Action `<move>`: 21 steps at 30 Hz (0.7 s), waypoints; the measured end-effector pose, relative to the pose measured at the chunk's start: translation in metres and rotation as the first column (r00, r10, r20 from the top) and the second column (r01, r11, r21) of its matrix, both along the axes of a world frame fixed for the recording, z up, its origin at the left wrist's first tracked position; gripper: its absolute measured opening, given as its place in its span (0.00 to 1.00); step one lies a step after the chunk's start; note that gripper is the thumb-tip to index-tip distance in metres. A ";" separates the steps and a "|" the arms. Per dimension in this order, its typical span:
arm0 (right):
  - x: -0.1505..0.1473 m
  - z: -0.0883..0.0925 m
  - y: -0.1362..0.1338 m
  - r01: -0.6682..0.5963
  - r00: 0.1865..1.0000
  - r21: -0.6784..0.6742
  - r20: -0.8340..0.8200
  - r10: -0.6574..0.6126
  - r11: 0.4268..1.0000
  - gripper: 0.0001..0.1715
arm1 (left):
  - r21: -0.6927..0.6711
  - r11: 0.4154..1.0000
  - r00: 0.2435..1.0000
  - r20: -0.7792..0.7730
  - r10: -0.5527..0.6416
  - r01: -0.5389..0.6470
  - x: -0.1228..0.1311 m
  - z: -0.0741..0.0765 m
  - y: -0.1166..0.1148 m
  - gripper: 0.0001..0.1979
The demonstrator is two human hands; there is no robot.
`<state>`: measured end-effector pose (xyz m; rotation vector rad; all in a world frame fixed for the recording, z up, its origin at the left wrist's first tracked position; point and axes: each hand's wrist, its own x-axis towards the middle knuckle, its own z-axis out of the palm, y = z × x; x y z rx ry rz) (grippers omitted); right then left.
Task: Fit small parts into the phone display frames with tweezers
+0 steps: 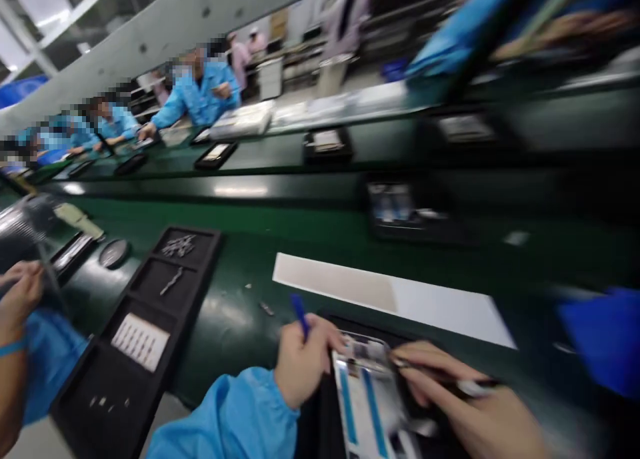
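Note:
A silvery open phone-like housing (367,392) with two blue strips lies in a black holder (320,419) in front of me. My left hand (306,359) is closed around a thin blue stick (299,312) that juts up behind the thumb, and its fingertips touch the housing's upper left corner. My right hand (465,392) pinches a slim dark tool with a whitish band (473,387), its tip at the housing's upper right edge. The exact kind of this tool is blurred.
A compartmented black tray (193,279) with small metal parts and a white card (141,342) stands left. A white strip (390,295) lies behind the housing. Black trays (327,145) line the conveyor. A neighbour's hand (20,295) is at far left; a blue object (603,339) sits right.

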<state>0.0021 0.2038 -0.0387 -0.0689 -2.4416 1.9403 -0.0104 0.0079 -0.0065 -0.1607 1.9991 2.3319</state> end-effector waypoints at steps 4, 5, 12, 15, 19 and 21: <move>-0.003 0.020 -0.004 0.026 0.999 -0.264 0.038 -0.016 0.964 0.22 | 0.018 0.980 0.972 -0.130 0.197 -0.197 -0.005 -0.004 -0.005 0.34; -0.003 0.024 -0.006 0.030 0.999 -0.302 0.049 -0.015 0.953 0.21 | 0.046 0.978 0.969 -0.132 0.209 -0.205 -0.005 -0.002 -0.006 0.34; -0.003 0.037 -0.007 0.039 0.995 -0.452 0.099 0.006 0.891 0.21 | 0.002 1.000 0.964 -0.266 0.020 -0.020 -0.005 0.037 0.002 0.18; -0.004 0.039 -0.006 0.025 0.995 -0.470 0.098 0.024 0.882 0.20 | -0.107 0.994 0.934 -0.353 -0.047 0.010 -0.002 0.043 0.010 0.14; -0.002 0.043 -0.006 -0.035 0.992 -0.439 0.096 0.085 0.898 0.20 | -0.254 0.967 0.893 -0.441 -0.091 -0.028 0.004 0.032 0.015 0.08; -0.001 0.044 -0.007 -0.057 0.990 -0.438 0.092 0.108 0.897 0.21 | -0.295 0.956 0.867 -0.479 -0.134 -0.015 0.006 0.026 0.017 0.05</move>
